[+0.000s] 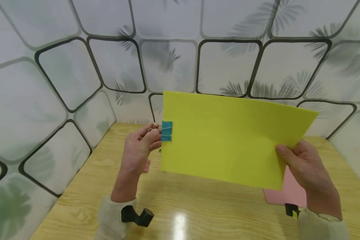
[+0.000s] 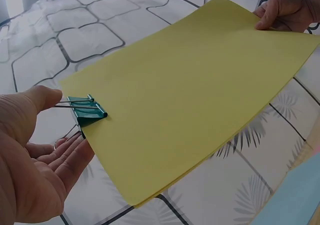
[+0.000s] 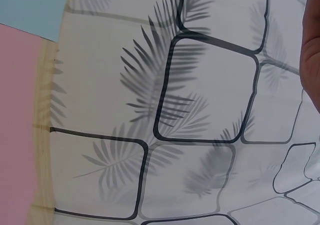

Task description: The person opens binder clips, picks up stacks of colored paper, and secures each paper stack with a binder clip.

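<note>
Yellow paper [image 1: 225,136], at least two sheets at its lower edge in the left wrist view, is held up above the table. A teal binder clip [image 1: 167,131] sits over the paper's left edge. My left hand [image 1: 139,146] pinches the clip's wire handles, with the thumb on one side and fingers on the other. At the opposite end, my right hand [image 1: 309,166] grips the paper's right edge, thumb in front and the fingers partly hidden behind. Only a strip of the right hand [image 3: 312,50] enters the right wrist view.
Pink paper [image 1: 285,193] lies on the wooden table [image 1: 198,206] under the right hand. Light blue paper [image 3: 30,10] is beside it. A small pink object [image 1: 147,165] lies behind the left wrist, mostly hidden. Patterned curtain [image 1: 168,63] surrounds the table.
</note>
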`<action>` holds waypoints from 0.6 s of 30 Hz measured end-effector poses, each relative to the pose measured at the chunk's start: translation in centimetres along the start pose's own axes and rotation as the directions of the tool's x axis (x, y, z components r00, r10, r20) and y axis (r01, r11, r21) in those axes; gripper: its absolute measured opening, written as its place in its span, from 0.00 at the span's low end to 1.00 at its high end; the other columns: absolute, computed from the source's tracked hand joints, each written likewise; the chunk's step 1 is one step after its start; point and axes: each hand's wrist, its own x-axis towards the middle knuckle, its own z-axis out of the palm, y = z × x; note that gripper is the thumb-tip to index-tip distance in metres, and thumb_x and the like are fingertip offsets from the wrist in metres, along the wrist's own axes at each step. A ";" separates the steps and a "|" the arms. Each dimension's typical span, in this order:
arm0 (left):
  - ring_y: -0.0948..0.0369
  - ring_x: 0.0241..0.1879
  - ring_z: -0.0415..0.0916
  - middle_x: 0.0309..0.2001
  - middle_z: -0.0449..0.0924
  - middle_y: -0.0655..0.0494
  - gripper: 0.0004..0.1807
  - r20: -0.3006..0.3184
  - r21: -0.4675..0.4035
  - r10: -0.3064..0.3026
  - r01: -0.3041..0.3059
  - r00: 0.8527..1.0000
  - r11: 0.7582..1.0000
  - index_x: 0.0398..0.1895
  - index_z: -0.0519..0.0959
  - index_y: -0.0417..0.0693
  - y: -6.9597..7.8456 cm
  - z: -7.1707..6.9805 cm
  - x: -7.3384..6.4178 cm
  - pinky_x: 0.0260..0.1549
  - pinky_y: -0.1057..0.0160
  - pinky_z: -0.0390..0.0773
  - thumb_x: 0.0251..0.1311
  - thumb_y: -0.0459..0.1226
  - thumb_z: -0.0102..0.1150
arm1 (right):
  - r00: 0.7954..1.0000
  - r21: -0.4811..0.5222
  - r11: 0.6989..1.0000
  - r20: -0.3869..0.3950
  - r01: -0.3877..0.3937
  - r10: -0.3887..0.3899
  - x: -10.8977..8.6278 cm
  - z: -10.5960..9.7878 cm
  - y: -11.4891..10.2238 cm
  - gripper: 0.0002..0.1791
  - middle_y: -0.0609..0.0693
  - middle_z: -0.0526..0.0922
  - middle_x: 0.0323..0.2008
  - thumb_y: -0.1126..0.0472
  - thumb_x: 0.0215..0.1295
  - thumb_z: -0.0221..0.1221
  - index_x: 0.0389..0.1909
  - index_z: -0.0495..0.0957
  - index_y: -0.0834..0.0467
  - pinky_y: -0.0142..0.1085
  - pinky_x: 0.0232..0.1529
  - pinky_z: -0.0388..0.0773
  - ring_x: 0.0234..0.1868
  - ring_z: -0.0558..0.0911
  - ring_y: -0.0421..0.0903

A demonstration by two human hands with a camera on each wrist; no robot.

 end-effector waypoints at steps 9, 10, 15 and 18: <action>0.65 0.40 0.82 0.47 0.79 0.55 0.20 0.018 -0.057 0.023 -0.022 1.000 0.998 0.61 0.69 0.26 0.2 0.0 0.1 0.42 0.66 0.82 0.69 0.29 0.51 | 0.991 -0.316 0.943 -0.113 -0.100 0.067 0.3 -0.1 -0.3 0.17 0.39 0.85 0.43 0.74 0.72 0.50 0.52 0.79 0.54 0.19 0.46 0.74 0.46 0.82 0.32; 0.65 0.41 0.81 0.47 0.79 0.55 0.20 0.033 -0.051 0.031 -0.029 0.999 0.998 0.61 0.68 0.26 0.1 -0.1 0.1 0.43 0.66 0.82 0.69 0.28 0.50 | 0.989 -0.369 0.922 -0.129 -0.119 0.076 0.3 -0.1 -0.3 0.16 0.37 0.85 0.42 0.73 0.73 0.51 0.52 0.78 0.53 0.18 0.46 0.73 0.45 0.82 0.31; 0.64 0.45 0.81 0.46 0.79 0.57 0.20 0.105 -0.036 0.069 -0.065 0.992 0.997 0.60 0.66 0.27 0.0 -0.3 -0.1 0.44 0.65 0.82 0.67 0.26 0.49 | 0.980 -0.507 0.845 -0.170 -0.173 0.099 0.4 0.0 -0.3 0.11 0.30 0.82 0.40 0.70 0.74 0.52 0.53 0.76 0.65 0.17 0.45 0.71 0.44 0.80 0.27; 0.64 0.46 0.81 0.46 0.79 0.57 0.19 0.131 -0.051 0.097 -0.091 0.987 0.995 0.59 0.67 0.29 0.0 -0.3 -0.1 0.44 0.65 0.82 0.66 0.26 0.49 | 0.976 -0.533 0.822 -0.183 -0.201 0.119 0.4 -0.1 -0.4 0.13 0.29 0.82 0.39 0.68 0.74 0.52 0.54 0.73 0.71 0.17 0.45 0.71 0.43 0.80 0.26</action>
